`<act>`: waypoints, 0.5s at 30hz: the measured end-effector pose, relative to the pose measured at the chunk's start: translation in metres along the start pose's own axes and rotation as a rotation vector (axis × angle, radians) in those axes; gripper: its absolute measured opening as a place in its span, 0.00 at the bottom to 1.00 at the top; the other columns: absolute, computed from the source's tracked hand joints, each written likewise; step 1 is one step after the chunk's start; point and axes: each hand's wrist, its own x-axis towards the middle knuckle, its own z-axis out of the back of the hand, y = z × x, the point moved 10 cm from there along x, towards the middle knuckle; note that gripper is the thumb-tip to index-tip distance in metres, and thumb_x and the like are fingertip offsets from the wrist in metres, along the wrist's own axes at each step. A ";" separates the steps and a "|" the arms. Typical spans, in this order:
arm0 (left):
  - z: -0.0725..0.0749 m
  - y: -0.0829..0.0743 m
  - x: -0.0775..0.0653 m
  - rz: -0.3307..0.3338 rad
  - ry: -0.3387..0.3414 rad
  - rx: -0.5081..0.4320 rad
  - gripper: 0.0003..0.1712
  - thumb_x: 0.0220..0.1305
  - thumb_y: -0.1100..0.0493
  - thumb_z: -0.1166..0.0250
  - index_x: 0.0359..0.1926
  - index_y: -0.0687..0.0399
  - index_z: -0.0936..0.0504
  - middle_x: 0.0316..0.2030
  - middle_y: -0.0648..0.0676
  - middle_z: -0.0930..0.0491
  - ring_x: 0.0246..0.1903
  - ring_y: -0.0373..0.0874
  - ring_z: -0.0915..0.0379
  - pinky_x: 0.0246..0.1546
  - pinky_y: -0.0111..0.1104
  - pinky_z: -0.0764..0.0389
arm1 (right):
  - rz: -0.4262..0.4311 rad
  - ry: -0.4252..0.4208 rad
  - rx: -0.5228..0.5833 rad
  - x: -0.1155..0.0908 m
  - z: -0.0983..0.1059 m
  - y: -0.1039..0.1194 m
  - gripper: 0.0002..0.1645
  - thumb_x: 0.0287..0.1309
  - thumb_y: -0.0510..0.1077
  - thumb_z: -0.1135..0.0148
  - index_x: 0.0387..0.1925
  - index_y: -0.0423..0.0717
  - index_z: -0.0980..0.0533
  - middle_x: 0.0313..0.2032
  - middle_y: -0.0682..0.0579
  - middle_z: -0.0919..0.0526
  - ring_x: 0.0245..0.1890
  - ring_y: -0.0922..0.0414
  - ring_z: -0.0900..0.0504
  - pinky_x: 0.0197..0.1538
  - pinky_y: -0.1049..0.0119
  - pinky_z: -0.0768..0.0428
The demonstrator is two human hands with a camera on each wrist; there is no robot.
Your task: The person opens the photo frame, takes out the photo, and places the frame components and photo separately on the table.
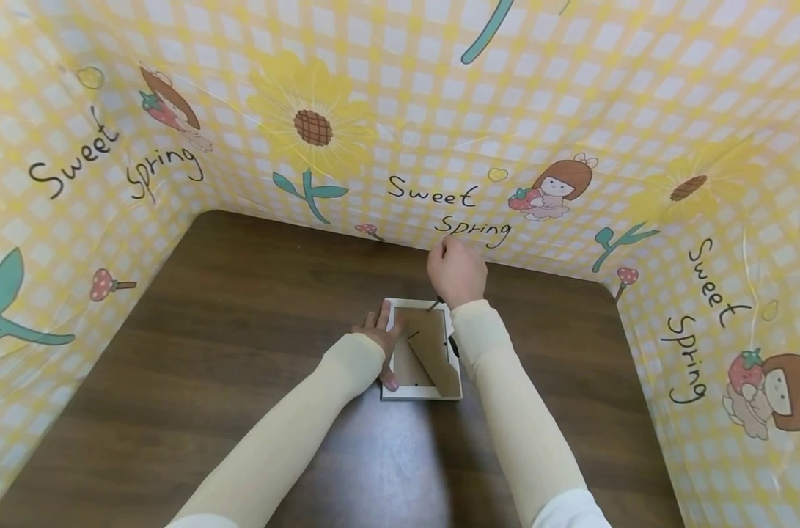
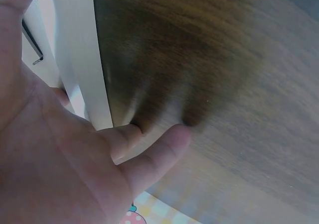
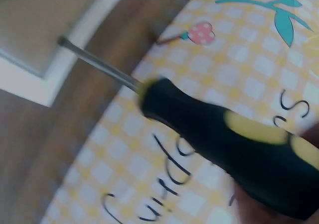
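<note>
A white picture frame (image 1: pixel 421 393) lies back side up on the table, its brown backing board (image 1: pixel 432 330) and fold-out stand showing. My left hand (image 1: pixel 381 339) rests on the frame's left side, thumb near the close corner. In the left wrist view, two fingers of that hand (image 2: pixel 65 154) stretch past the white edge (image 2: pixel 82 45) onto the wood. My right hand (image 1: pixel 459 271) grips a screwdriver by its black and yellow handle (image 3: pixel 189 109), above the frame's far right corner. The screwdriver's metal shaft (image 3: pixel 102 65) slants down, its tip at the backing's far edge.
The brown wooden table (image 1: pixel 274 293) extends around the frame. Yellow checked sheeting (image 1: pixel 386 132) printed with flowers and lettering rises like walls at the back, left and right. Small dark tabs (image 1: pixel 446 343) sit along the backing's edge.
</note>
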 end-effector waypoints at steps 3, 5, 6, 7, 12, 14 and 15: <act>0.008 -0.004 -0.010 -0.002 -0.003 -0.022 0.79 0.33 0.35 0.16 0.81 0.39 0.55 0.78 0.63 0.76 0.76 0.63 0.63 0.61 0.56 0.33 | 0.074 -0.226 0.183 -0.015 0.015 -0.005 0.16 0.69 0.43 0.50 0.25 0.43 0.26 0.20 0.50 0.25 0.20 0.52 0.28 0.28 0.56 0.28; 0.011 -0.005 -0.016 -0.001 0.008 -0.022 0.77 0.37 0.35 0.17 0.81 0.39 0.56 0.78 0.62 0.77 0.76 0.61 0.64 0.62 0.54 0.34 | 0.132 -0.335 0.326 -0.029 0.018 -0.010 0.12 0.67 0.41 0.48 0.29 0.41 0.23 0.23 0.49 0.22 0.23 0.52 0.26 0.31 0.56 0.26; 0.013 -0.006 -0.019 0.000 0.011 -0.021 0.76 0.39 0.35 0.17 0.81 0.39 0.56 0.78 0.61 0.76 0.77 0.60 0.63 0.63 0.53 0.34 | 0.149 -0.368 0.392 -0.036 0.017 -0.014 0.10 0.66 0.39 0.47 0.32 0.40 0.22 0.24 0.48 0.21 0.24 0.52 0.24 0.31 0.56 0.24; 0.014 -0.006 -0.021 -0.002 0.011 -0.018 0.75 0.41 0.35 0.18 0.81 0.40 0.56 0.78 0.61 0.76 0.77 0.60 0.64 0.64 0.53 0.35 | 0.164 -0.389 0.454 -0.042 0.015 -0.018 0.08 0.65 0.37 0.46 0.34 0.39 0.22 0.26 0.48 0.21 0.26 0.52 0.24 0.32 0.57 0.24; 0.018 -0.007 -0.029 -0.002 0.002 -0.006 0.74 0.42 0.35 0.19 0.81 0.41 0.56 0.79 0.61 0.73 0.77 0.60 0.63 0.63 0.52 0.33 | 0.070 -0.299 0.732 -0.061 -0.010 -0.042 0.07 0.64 0.35 0.42 0.43 0.39 0.24 0.34 0.48 0.21 0.33 0.53 0.23 0.37 0.66 0.24; 0.019 -0.007 -0.030 -0.002 -0.007 -0.016 0.74 0.40 0.36 0.18 0.81 0.42 0.55 0.79 0.62 0.73 0.77 0.60 0.63 0.62 0.52 0.32 | -0.006 -0.230 0.821 -0.065 -0.019 -0.051 0.04 0.65 0.35 0.42 0.38 0.36 0.23 0.33 0.45 0.19 0.33 0.51 0.22 0.37 0.65 0.23; 0.020 -0.007 -0.030 -0.004 -0.019 -0.028 0.74 0.39 0.38 0.17 0.81 0.42 0.53 0.79 0.63 0.72 0.76 0.61 0.61 0.61 0.53 0.31 | -0.039 -0.202 0.861 -0.065 -0.021 -0.055 0.05 0.65 0.35 0.42 0.35 0.34 0.23 0.32 0.42 0.19 0.32 0.49 0.21 0.37 0.64 0.22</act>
